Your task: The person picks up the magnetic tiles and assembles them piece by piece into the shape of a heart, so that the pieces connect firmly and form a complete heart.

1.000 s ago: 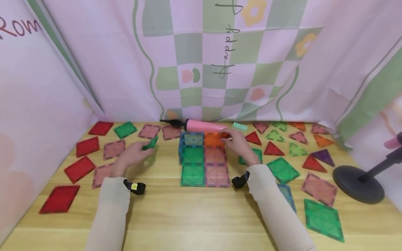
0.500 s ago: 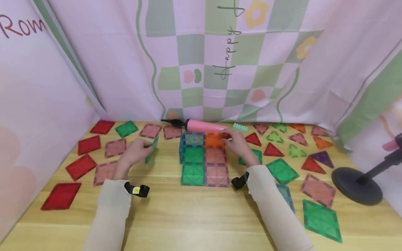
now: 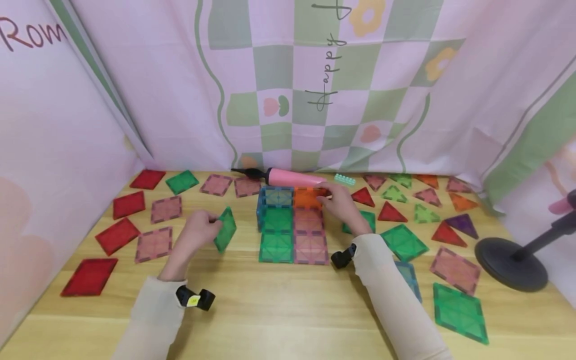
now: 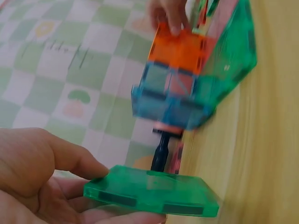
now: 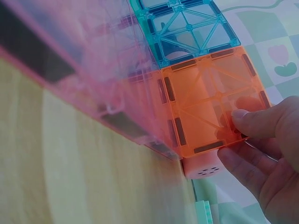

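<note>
My left hand pinches a green square magnetic tile by its edge, tilted upright above the table; the left wrist view shows thumb and fingers on the tile. To its right, green tiles and pink tiles lie joined in a flat block. Behind them stand a blue tile and an orange tile, with more blue at the left side. My right hand pinches the orange tile's outer edge, thumb on one face and fingers behind. A gap separates the held green tile from the block.
Red tiles and pink tiles lie at left. Small triangles and a large green tile lie at right, beside a black stand base. A pink pump lies behind the block, before the curtain.
My left hand has come slightly nearer and to the right, and the green tile has turned so its face shows more. My right hand stays on the orange tile.
</note>
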Demonstrator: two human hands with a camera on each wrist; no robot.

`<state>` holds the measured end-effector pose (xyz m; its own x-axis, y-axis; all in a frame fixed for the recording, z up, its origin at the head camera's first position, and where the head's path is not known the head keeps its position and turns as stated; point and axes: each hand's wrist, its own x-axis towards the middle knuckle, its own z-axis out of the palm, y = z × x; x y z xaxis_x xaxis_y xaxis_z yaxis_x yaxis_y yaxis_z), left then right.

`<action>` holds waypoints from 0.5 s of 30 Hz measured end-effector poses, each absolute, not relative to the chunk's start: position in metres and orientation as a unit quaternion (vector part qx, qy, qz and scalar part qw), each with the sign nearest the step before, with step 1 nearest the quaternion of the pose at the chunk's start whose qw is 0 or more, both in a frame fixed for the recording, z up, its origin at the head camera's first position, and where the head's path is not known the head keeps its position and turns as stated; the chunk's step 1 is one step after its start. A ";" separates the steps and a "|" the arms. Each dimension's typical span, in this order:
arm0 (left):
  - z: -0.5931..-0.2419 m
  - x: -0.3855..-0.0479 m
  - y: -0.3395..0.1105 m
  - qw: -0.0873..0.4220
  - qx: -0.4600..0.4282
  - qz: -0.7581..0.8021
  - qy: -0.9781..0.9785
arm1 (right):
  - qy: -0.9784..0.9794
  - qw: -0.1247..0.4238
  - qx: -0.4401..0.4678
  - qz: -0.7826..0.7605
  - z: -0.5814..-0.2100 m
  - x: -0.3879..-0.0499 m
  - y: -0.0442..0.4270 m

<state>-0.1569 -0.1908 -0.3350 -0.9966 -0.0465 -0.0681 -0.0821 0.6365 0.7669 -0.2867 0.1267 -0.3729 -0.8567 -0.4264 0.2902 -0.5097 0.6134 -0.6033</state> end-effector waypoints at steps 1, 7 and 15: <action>-0.335 -0.155 -0.187 0.019 -0.038 0.428 0.903 | -0.896 0.058 0.263 0.354 -0.373 -0.286 0.126; -0.340 -0.147 -0.159 0.022 -0.025 0.457 0.889 | -0.898 0.051 0.254 0.356 -0.374 -0.283 0.126; -0.345 -0.145 -0.127 0.008 -0.009 0.463 0.886 | -0.894 0.058 0.261 0.359 -0.373 -0.287 0.127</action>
<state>-0.1452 -0.1274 -0.3447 -0.9997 -0.0091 -0.0236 -0.0246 0.5703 0.8210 -0.2873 0.1273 -0.3735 -0.8570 -0.4253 0.2909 -0.5084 0.6059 -0.6119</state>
